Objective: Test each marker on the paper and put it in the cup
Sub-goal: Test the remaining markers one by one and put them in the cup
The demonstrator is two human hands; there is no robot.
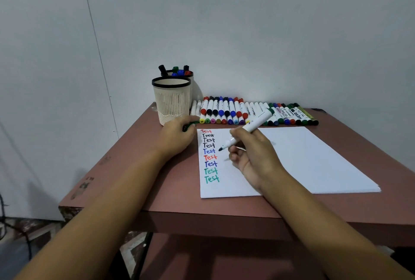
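Hands: right hand (253, 156) grips one marker (251, 125), left hand (175, 138) grips one cap (188, 125), two cups (171, 100) (192, 82)

place: plain indoor room | cues: bare wall (247, 21), worn brown table (157, 185)

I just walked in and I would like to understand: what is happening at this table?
A person is testing markers. The right hand grips an uncapped marker, its tip beside the column of nine "Test" words on the paper. The left hand, at the paper's top left corner, holds a green cap. A row of markers lies along the far edge of the table. The rear cup holds several markers; nothing shows inside the front cup.
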